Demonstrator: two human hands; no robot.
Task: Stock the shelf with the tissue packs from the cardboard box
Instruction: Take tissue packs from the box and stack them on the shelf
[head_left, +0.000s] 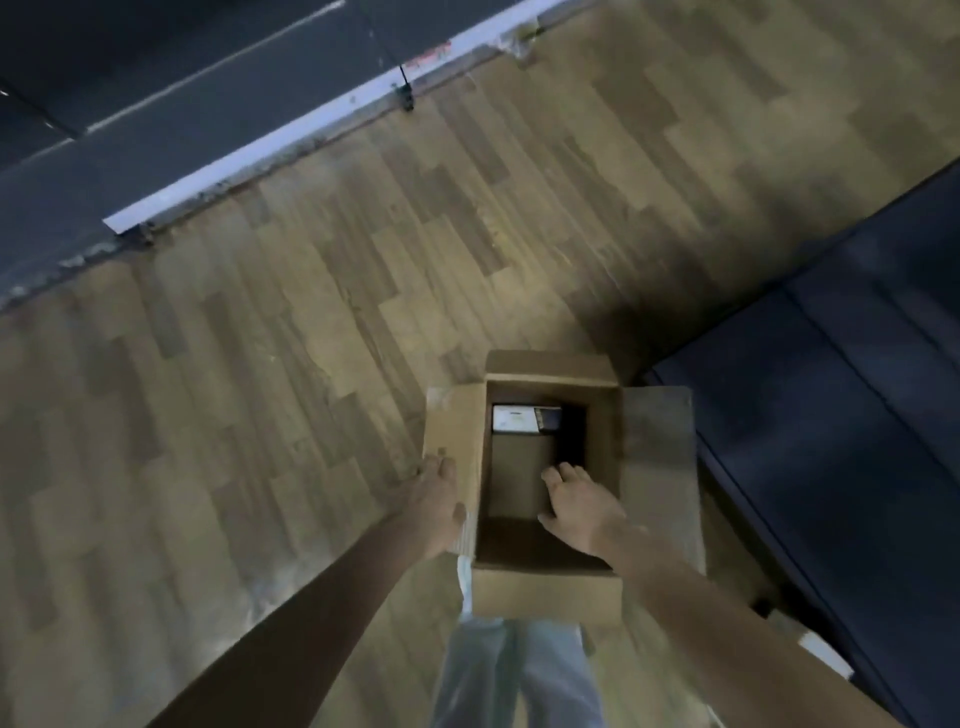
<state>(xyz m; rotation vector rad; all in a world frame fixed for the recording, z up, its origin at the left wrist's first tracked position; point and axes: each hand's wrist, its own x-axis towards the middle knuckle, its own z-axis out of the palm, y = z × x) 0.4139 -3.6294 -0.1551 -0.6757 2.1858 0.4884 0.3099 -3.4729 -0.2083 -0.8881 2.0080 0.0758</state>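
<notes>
An open cardboard box (657, 467) stands on the wood-pattern floor right in front of my legs, its flaps folded outward. At the far end of its bottom lies a single tissue pack (519, 420), white with a dark end. My left hand (434, 501) rests on the box's left flap, palm down. My right hand (576, 501) is inside the box over the near right part, fingers spread, holding nothing and well short of the pack. No other pack shows inside the box.
A dark shelf base (852, 426) runs along the right, touching the box's right flap. Another dark shelf unit with a white front strip (291, 130) crosses the upper left. Wood-pattern floor (311, 364) lies between them.
</notes>
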